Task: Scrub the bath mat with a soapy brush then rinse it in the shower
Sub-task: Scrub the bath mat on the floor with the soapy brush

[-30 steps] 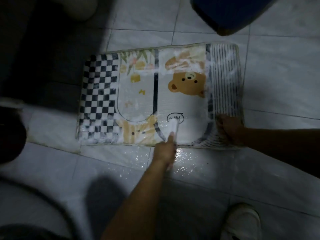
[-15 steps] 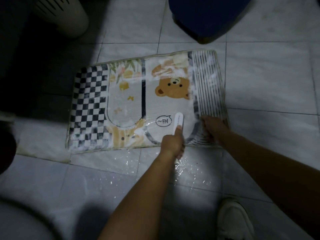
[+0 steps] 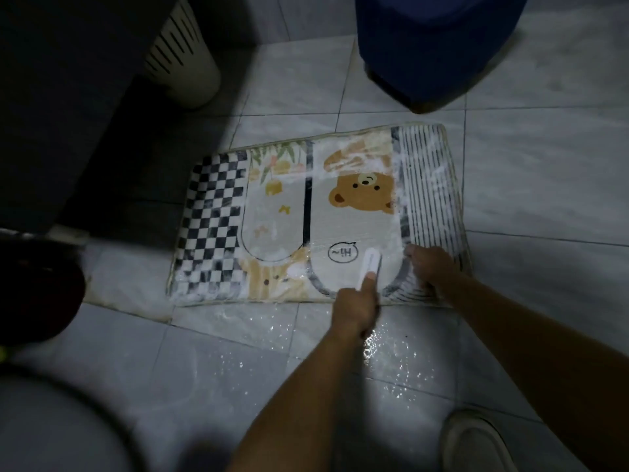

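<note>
Clearly, the bath mat (image 3: pixel 354 229) is laid flat on the tiled floor (image 3: pixel 544 185), and it is covered with streaks of white foam, most of all on its striped right end. A white brush (image 3: pixel 371 264) is pressed on the mat near its near edge, just right of the printed speech bubble. The brush is gripped by the left hand (image 3: pixel 354 311): the fingers are curled round the handle and one finger is stretched along its back. The right hand (image 3: pixel 430 267) is placed on the mat close to the near right corner, with bent fingers. It cannot be told if the fabric is pinched or only pressed down.

The far right corner of the mat is found near a blue container (image 3: pixel 435 52), but the two are apart. A cream slatted basket (image 3: pixel 183 63) is seen further away, far left, partly in shadow. The checkered left edge is bordered by a dark shadow, and a dark round object (image 3: pixel 37 287) is seen at the left border of the view.

Open tiles are seen to the right of the mat. Wet, shining tiles with spots of foam are seen on the near side, under the arms. A light shoe (image 3: pixel 476 441) is placed near right, well apart from the mat.
</note>
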Tool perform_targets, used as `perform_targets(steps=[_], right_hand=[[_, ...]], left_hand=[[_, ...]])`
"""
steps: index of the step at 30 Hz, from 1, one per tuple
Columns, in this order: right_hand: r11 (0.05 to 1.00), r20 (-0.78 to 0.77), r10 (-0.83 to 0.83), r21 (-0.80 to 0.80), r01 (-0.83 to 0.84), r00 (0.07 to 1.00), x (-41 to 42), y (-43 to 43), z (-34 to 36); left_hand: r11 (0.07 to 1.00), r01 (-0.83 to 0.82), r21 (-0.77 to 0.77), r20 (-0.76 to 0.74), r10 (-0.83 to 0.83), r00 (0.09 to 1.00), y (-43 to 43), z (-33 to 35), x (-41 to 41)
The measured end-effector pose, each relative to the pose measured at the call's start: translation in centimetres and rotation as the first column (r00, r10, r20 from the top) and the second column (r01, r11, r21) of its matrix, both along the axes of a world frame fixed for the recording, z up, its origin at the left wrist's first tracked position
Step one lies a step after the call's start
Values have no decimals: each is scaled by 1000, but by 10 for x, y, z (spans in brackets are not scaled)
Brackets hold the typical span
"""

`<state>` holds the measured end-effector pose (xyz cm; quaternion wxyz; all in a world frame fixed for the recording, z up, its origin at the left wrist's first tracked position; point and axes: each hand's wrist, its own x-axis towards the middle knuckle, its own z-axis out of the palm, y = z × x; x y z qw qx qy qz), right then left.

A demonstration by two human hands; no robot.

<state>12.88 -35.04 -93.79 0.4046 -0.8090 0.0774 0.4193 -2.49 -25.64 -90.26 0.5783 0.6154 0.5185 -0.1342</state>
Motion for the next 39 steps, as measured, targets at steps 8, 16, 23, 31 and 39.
perform_targets(steps=[8, 16, 23, 31, 39], right_hand=[[977, -139, -137, 146, 157, 981, 7, -13, 13], [693, -424, -404, 436, 574, 811, 7, -34, 7], [788, -285, -305, 461, 409, 909, 5, -38, 10], [991, -40, -96, 92, 99, 995, -2, -19, 22], [987, -119, 156, 61, -150, 981, -9, 21, 9]], left_hand=[[973, -109, 201, -140, 139, 980, 55, 9, -49], [992, 75, -105, 51, -70, 996, -69, 1, 36], [990, -32, 138, -154, 53, 987, 33, 8, -37], [989, 119, -92, -73, -126, 989, -6, 4, -12], [963, -180, 200, -279, 232, 932, 155, 16, -118]])
